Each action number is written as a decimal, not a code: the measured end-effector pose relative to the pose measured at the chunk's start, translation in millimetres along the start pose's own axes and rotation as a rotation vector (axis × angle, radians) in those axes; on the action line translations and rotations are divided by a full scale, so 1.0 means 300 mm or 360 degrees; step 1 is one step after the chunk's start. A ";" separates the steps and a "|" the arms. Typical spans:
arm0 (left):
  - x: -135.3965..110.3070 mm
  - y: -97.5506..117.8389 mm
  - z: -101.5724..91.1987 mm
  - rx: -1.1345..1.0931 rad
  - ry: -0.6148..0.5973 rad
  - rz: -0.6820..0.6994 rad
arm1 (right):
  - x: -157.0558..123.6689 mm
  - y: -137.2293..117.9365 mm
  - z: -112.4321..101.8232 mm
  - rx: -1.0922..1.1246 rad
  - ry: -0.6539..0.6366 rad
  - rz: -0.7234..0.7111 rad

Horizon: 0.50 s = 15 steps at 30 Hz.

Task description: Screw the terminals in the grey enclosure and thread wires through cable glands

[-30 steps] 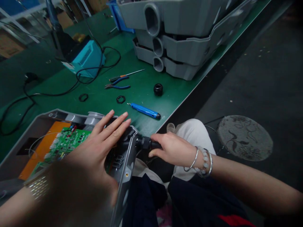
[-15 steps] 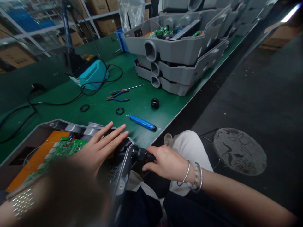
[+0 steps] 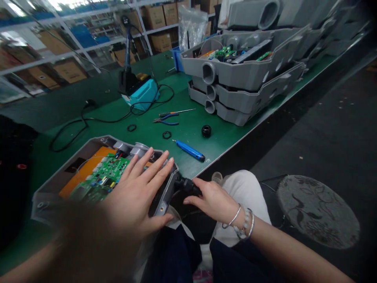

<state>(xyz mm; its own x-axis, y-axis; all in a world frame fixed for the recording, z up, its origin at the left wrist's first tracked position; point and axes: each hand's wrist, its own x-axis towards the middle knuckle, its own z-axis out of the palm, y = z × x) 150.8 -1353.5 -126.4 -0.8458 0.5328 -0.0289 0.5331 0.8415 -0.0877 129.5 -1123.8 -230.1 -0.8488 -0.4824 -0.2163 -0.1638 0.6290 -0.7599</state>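
Observation:
A grey housing (image 3: 97,143) lies at the near edge of the green bench, holding a green circuit board (image 3: 103,175) on an orange sheet. My left hand (image 3: 141,188) rests flat on the housing's right end, fingers stretched out and spread. My right hand (image 3: 210,198) is closed around a black cable gland (image 3: 184,183) that sticks out of the housing's right side wall. Bracelets sit on my right wrist.
On the bench (image 3: 188,133) lie a blue-handled tool (image 3: 190,150), a black gland nut (image 3: 206,131), two black rings (image 3: 167,135), pliers and a screwdriver (image 3: 169,117). A teal soldering station (image 3: 141,94) with cables stands behind. Stacked grey housings (image 3: 244,74) stand at the back right.
The view has tilted up and shifted, showing more of the bench and shelves. My left hand has spread a little wider on the housing; my right hand stays on the gland.

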 end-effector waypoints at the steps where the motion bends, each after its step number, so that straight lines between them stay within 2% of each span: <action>1: -0.012 0.012 -0.006 0.0032 0.0049 -0.0069 | -0.005 -0.001 0.001 0.0012 0.0002 -0.0003; 5: -0.090 0.093 -0.030 0.0117 0.0263 -0.0365 | -0.021 -0.002 0.009 0.0029 0.0005 -0.0021; 7: -0.147 0.148 -0.023 0.0148 0.0349 -0.0480 | -0.026 0.002 0.018 0.0033 0.0003 -0.0029; 11: -0.255 0.240 0.051 0.0147 0.0575 -0.0724 | -0.032 0.012 0.036 0.0086 -0.0009 -0.0052; 15: -0.303 0.281 0.135 -0.0030 0.0886 -0.0922 | -0.040 0.011 0.044 0.0115 0.0001 -0.0054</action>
<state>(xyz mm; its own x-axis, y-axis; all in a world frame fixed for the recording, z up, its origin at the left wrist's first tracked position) 271.6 -1334.5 -171.3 -0.8553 -0.0266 0.5175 0.0175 0.9966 0.0801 146.0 -1124.0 -238.0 -0.8437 -0.5022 -0.1897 -0.1556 0.5669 -0.8090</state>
